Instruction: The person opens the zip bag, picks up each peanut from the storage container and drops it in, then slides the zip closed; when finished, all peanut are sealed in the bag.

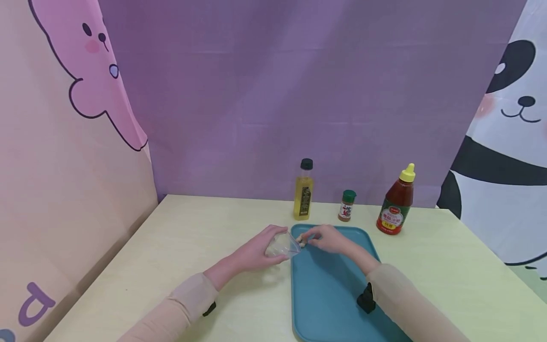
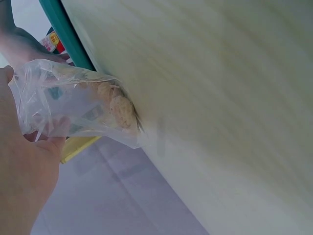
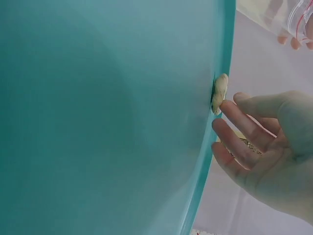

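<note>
My left hand [image 1: 266, 248] grips a clear zip-top plastic bag [image 1: 283, 245] by its mouth end, beside the blue tray's left edge. Several tan, bumpy peanuts [image 2: 121, 110] lie at the bag's bottom in the left wrist view. My right hand [image 1: 328, 238] is over the far left corner of the blue tray [image 1: 333, 294]. An unshelled peanut [image 3: 220, 93] lies just inside the tray's rim. The right index fingertip is right at that peanut's end, with the thumb apart from it and the other fingers loosely bent.
Behind the tray stand an oil bottle [image 1: 304, 192] with a black cap and a small green-capped spice jar [image 1: 346, 206]. To their right is a red sauce bottle [image 1: 394, 204] with a yellow tip. Purple cloth [image 1: 239, 104] hangs behind the table [image 1: 205, 228].
</note>
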{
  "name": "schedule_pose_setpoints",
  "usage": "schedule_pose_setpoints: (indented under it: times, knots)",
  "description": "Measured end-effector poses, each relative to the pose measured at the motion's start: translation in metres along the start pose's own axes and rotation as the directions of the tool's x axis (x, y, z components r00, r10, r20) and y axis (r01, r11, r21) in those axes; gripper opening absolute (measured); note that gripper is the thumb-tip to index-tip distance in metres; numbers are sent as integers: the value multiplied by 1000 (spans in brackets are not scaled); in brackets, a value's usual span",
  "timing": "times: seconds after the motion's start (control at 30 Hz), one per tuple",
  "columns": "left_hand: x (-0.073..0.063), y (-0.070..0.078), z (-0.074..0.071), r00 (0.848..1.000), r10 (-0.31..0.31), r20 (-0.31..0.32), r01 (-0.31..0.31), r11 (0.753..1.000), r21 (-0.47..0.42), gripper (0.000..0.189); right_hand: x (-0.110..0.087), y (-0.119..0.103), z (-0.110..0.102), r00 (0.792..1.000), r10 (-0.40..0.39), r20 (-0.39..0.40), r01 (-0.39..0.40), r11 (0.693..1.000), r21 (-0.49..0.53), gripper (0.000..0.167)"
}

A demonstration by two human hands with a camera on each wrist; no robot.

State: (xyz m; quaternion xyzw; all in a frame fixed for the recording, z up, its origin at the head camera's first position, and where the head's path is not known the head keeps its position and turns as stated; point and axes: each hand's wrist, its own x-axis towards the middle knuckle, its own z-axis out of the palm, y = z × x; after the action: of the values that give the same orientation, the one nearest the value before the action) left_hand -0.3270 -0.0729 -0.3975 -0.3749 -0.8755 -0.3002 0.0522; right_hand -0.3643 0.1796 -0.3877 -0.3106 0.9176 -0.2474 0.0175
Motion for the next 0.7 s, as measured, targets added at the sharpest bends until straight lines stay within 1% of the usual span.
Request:
schedule_pose_setpoints:
  times: [0.3, 0.43, 0.53, 0.7]
  knots:
    - [1, -2, 1, 1000, 2, -3, -2, 1000, 1, 67, -3, 0, 1, 999, 31, 6, -31, 999, 37, 21]
    - [1, -2, 1, 1000, 6, 1, -6, 1000, 8, 67, -3, -1, 1, 998, 57, 17, -57, 998, 24, 23]
    - [1, -2, 1, 1000, 9, 2, -9, 1000, 7, 67, -1, -2, 2, 998, 51, 23, -51, 999, -9, 23]
    - [1, -2, 1, 1000, 6, 1, -6, 1000, 7, 67, 2, -3, 6, 998, 54, 14, -54, 998, -30, 20]
